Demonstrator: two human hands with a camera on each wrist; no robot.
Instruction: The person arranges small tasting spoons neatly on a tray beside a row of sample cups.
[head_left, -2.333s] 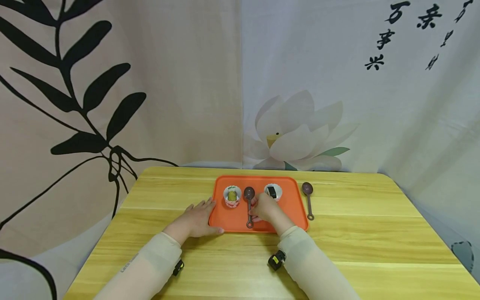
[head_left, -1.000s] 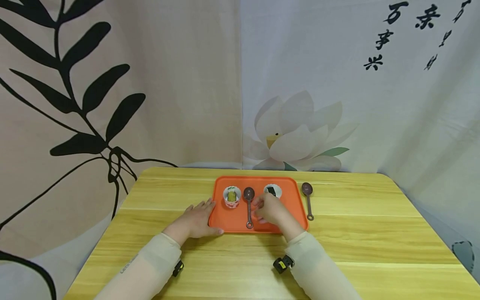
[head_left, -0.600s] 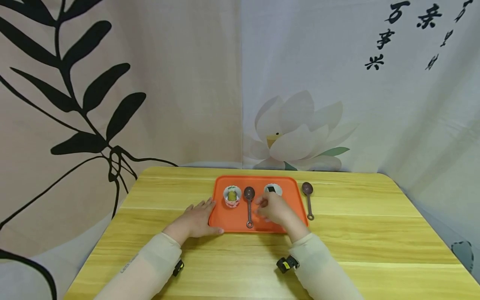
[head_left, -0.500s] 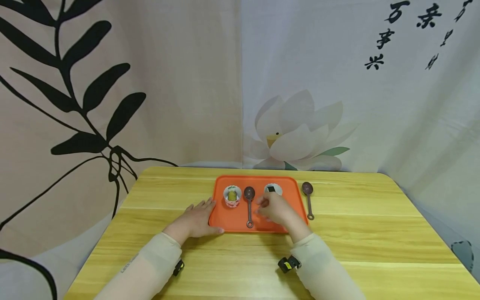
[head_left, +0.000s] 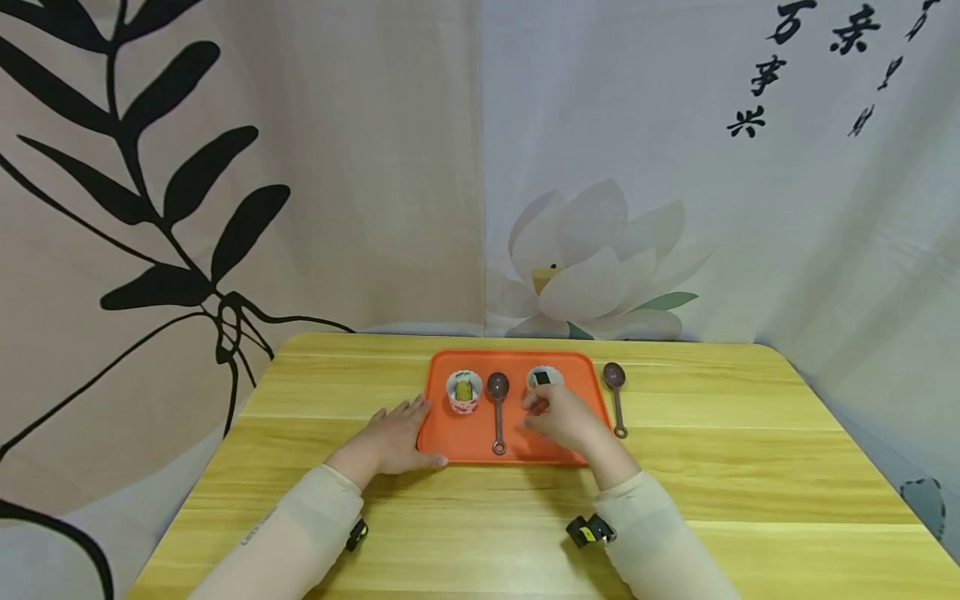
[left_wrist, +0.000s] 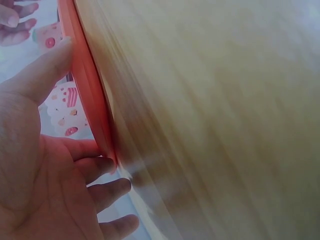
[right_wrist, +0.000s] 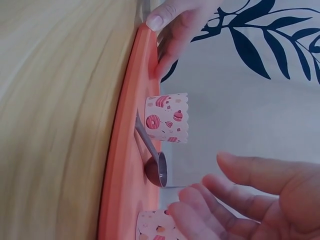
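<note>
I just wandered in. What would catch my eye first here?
Probably the bright orange tray on the wooden table, with the left hand at its left edge. On the tray, a brown spoon lies between two patterned cups. Behind, a large black leaf print climbs the left side of the backdrop.

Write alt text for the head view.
A person's left hand touches the left side of an orange tray; the right hand hovers over it, holding nothing. The tray carries two cups and a brown spoon; another spoon lies on the table to its right.
</note>
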